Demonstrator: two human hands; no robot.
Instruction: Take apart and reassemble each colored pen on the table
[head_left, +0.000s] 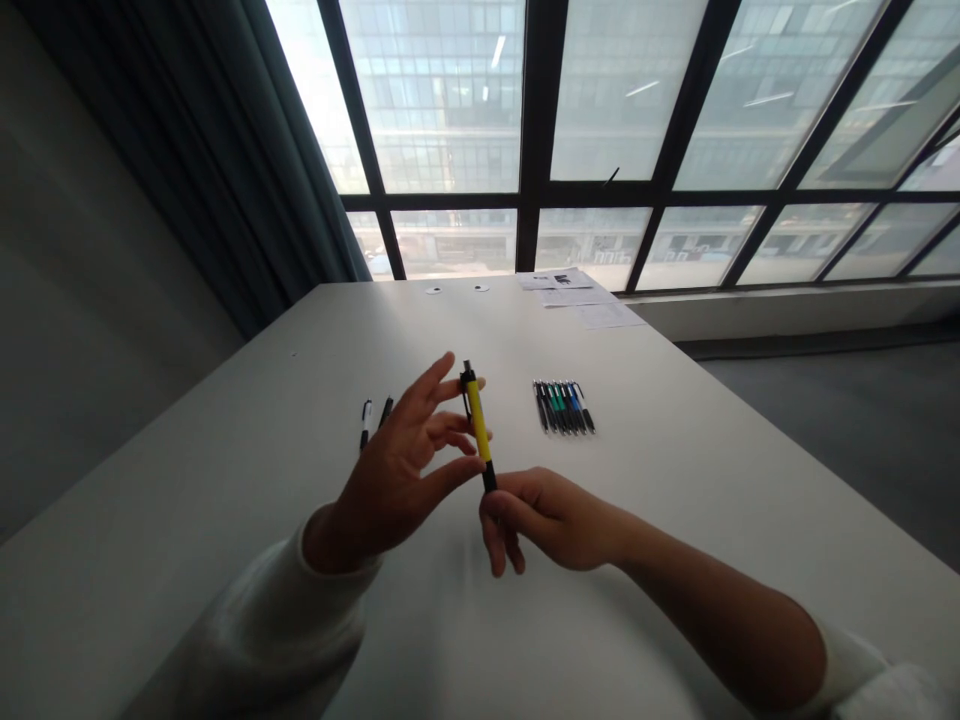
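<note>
1 yellow ballpoint pen (477, 425), held how?

Left hand (397, 470) spread, fingers just beside the upper barrel (contact unclear); right hand (544, 520) pinches the black lower end. Row of pens (562, 406) lies beyond that pinch.

A pen (478, 425) standing between the left hand (394, 465) and right hand (551, 520), two pens (365, 423) lying beyond the left hand, a row of pens (562, 407) lying rightward on the table (660, 470), papers (577, 295) lying farther back

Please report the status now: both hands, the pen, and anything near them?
Right hand pinching lower black end of yellow pen. Left hand spread around barrel, contact unclear. Row of pens beyond on white table; two pens beyond left hand.
</note>
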